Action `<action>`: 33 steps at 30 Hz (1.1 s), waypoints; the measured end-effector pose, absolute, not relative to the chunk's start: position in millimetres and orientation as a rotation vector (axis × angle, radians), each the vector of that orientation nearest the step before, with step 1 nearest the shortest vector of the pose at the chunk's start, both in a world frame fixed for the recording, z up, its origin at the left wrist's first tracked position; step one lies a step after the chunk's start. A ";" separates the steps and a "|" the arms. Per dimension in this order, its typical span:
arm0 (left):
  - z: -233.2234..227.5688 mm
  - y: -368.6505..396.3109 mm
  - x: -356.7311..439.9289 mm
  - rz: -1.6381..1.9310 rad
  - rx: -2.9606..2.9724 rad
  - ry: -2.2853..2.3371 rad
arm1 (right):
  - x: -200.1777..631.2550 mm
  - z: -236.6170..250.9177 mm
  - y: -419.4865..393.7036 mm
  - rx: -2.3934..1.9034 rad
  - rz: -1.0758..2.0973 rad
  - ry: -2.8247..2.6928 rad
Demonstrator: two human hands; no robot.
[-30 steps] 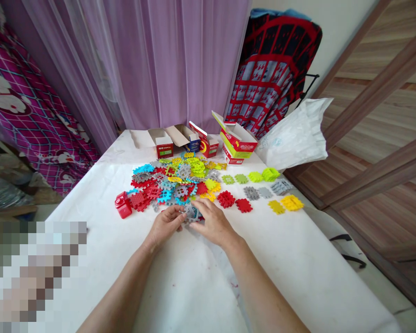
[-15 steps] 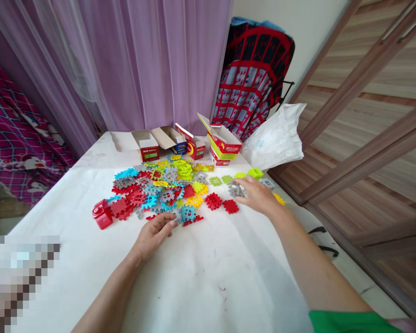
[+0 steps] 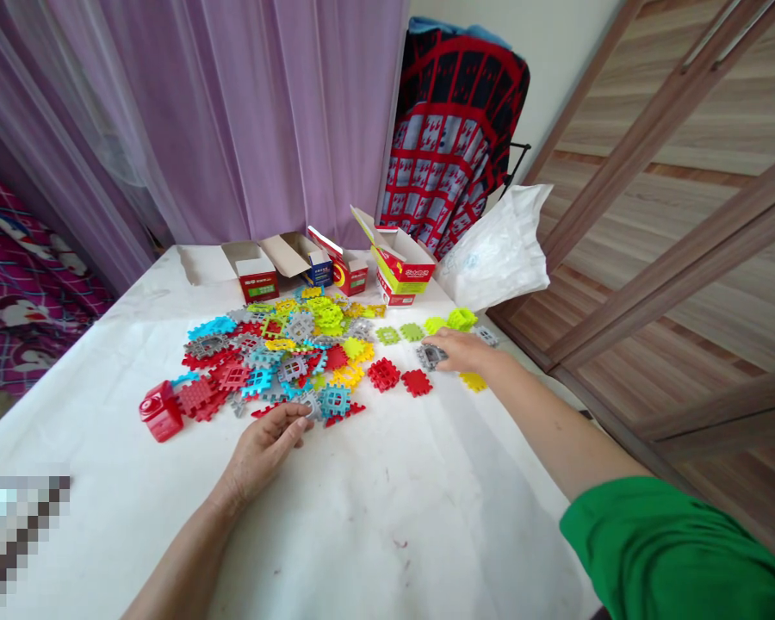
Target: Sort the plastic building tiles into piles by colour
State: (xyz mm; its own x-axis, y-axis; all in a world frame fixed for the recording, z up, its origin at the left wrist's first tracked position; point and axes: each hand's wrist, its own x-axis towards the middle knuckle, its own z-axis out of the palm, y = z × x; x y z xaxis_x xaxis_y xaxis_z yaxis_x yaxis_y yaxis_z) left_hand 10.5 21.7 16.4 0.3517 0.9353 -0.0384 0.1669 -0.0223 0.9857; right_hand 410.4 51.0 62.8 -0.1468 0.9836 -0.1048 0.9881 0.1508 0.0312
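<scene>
My left hand (image 3: 268,443) is at the near edge of a pile of toothed plastic building tiles (image 3: 232,376), fingers curled and thumb against them. A grey building tile (image 3: 309,401) shows at its fingertips, partly covered. Right beside that lies a blue window tile (image 3: 334,399). Out to the right, my right hand (image 3: 461,349) has its fingers closed on a grey building tile (image 3: 430,356) at table level; its fingers hide part of the tile. Red tiles (image 3: 417,382) lie just nearer and left of that hand, with green tiles (image 3: 412,332) beyond it.
Open cardboard boxes (image 3: 257,285) line the back of the white table (image 3: 362,517), near a white plastic bag (image 3: 494,254). A red block (image 3: 161,412) sits left of the pile. A yellow tile (image 3: 473,381) lies under my right forearm. A wooden wardrobe (image 3: 685,232) borders the right.
The view has shifted, so the table appears further left. My right hand has lowered onto the grey tile and its fingers show more closed. My left hand stays by the pile's near edge.
</scene>
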 end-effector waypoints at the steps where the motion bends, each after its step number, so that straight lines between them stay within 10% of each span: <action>1: 16.2 21.8 10.4 0.843 1.476 1.056 | 410.2 62.3 51.6 1.982 -0.078 2.298; 33: 13.0 24.4 9.3 0.855 1.552 1.065 | 449.4 99.5 51.7 1.999 0.010 2.045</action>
State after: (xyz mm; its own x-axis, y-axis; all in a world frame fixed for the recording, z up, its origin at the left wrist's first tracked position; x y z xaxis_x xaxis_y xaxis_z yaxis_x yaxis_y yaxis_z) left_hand 9.3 24.4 13.0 0.3562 0.9344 0.0055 0.2073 -0.0848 0.9746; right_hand 449.4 51.7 99.5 -0.0026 0.9809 -0.1944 0.9790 0.0421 0.1994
